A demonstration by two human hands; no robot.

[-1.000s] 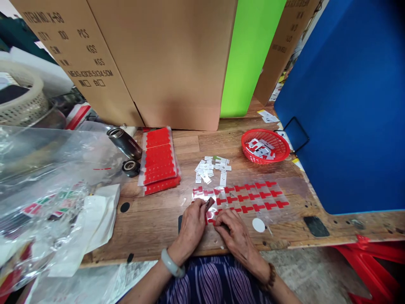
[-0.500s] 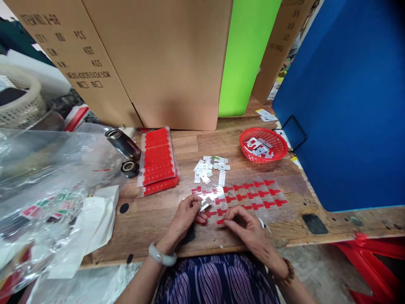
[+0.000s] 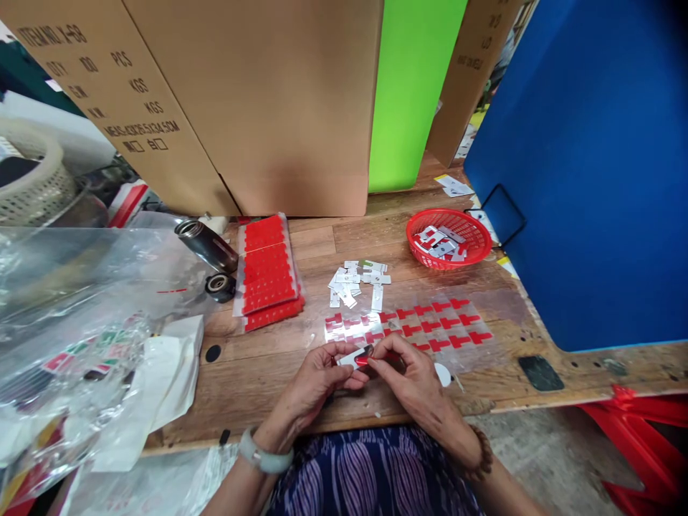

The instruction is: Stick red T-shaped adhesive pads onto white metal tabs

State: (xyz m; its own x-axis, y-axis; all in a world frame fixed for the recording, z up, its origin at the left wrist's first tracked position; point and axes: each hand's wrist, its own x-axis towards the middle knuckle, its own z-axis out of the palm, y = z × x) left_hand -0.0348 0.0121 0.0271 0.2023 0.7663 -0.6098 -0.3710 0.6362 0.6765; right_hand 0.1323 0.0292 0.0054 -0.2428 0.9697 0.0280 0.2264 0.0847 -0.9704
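My left hand (image 3: pixel 325 374) holds a small silvery metal plate (image 3: pixel 352 359) by its left end, fingers closed on it. At the plate's right side, the fingertips of my right hand (image 3: pixel 411 373) pinch a red sticker (image 3: pixel 363 360), which lies against the plate. Just beyond both hands is a clear sheet with rows of red T-shaped stickers (image 3: pixel 430 327), its near left part hidden by the hands. A loose pile of metal plates (image 3: pixel 348 278) lies behind that sheet. More plates, some with red on them, are in a red plastic basket (image 3: pixel 477 252) at the back right.
Stacked red sticker sheets (image 3: pixel 269 265) lie left of the pile, beside an open dark flask (image 3: pixel 207 244) and its lid (image 3: pixel 220 287). Plastic bags (image 3: pixel 107 287) cover the left side. Cardboard (image 3: pixel 279 107), a green board (image 3: pixel 413 93) and a blue board (image 3: pixel 585 179) stand behind.
My right hand has moved left and up with the red sticker, off the sheet's near edge to the metal plate. My left hand has turned, and the two hands are now together.
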